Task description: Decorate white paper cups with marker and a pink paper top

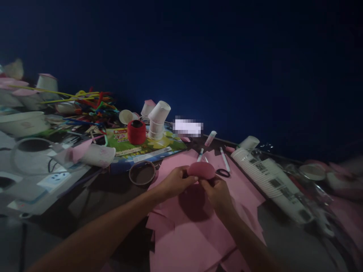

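A round piece of pink paper (201, 170) is held up between both hands over a spread of pink paper sheets (187, 238). My left hand (178, 181) pinches its left side, the thumb lying on the near edge. My right hand (217, 192) grips the lower right edge, close to the left thumb. Just beyond the right hand lie scissors with dark handles (222, 173), their blades partly covered. A white pen (225, 159) and a second pen (200, 155) rest on the pink sheets behind the paper circle.
A dark round lid or ring (142, 173) sits left of the sheets. Behind it, a colourful paper pack (119, 138) carries a red yarn spool (136, 132) and stacked paper cups (157, 119). Wrapped cups (269, 177) lie right. Pipe cleaners (99, 104) and a glue stick (210, 138) are farther back.
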Tool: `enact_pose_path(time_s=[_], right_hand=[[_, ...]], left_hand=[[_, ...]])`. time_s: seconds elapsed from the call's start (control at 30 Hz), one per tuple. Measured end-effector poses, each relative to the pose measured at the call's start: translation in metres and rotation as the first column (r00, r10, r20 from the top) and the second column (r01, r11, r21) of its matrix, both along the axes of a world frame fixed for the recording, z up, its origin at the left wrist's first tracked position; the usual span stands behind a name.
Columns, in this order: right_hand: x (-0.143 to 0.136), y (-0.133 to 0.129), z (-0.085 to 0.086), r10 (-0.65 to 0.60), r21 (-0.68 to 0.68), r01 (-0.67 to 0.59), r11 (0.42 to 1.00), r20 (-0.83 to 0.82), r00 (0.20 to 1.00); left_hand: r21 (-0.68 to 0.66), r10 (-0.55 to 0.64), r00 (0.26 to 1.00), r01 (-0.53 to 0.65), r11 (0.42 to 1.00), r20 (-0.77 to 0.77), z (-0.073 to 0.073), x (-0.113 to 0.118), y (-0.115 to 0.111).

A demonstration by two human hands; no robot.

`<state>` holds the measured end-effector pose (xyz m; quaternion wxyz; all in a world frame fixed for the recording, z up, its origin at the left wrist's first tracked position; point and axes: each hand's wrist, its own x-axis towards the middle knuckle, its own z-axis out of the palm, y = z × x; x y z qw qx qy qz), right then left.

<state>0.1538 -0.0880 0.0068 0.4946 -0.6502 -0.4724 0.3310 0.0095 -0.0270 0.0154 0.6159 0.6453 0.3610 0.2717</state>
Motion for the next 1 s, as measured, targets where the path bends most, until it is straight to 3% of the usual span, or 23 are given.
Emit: enact_pose_path(time_s=[0.07, 0.2, 0.33, 0.5, 0.67, 0.87, 1.0], right_hand=[[0.001, -0.002, 0.000, 0.033, 0.000, -0.033, 0.999, -0.047, 0.998], [0.004, -0.006, 0.002, 0.174, 0.137, -0.148, 0.979, -0.199, 0.965], [0.003, -0.005, 0.006, 0.063, 0.084, -0.057, 0.995, -0.068, 0.996], [0.001, -0.004, 0.011, -0.060, 0.040, 0.059, 0.997, 0.029, 0.998], [0.002, -0.009, 0.013, 0.079, 0.097, -0.068, 0.993, -0.115, 0.990], [0.000, -0.005, 0.010, -0.061, 0.062, 0.064, 0.996, -0.048, 0.997], [0.003, -0.007, 0.004, 0.098, 0.116, -0.078, 0.990, -0.182, 0.978]], left_hand=[[0.012, -0.004, 1.000, 0.004, 1.000, -0.020, 0.001, -0.001, 0.000], [0.076, -0.012, 0.999, 0.016, 0.997, -0.046, -0.001, -0.002, 0.002], [0.052, -0.056, 0.992, 0.062, 0.997, -0.111, -0.002, -0.002, 0.001], [0.076, -0.104, 0.994, 0.105, 0.992, -0.018, -0.003, -0.001, -0.001], [0.003, -0.109, 0.992, 0.109, 0.994, -0.063, -0.005, -0.003, 0.000], [0.039, -0.128, 0.989, 0.131, 0.991, -0.072, -0.001, -0.002, -0.003], [0.042, -0.109, 0.991, 0.113, 0.993, -0.077, 0.000, -0.002, -0.002]])
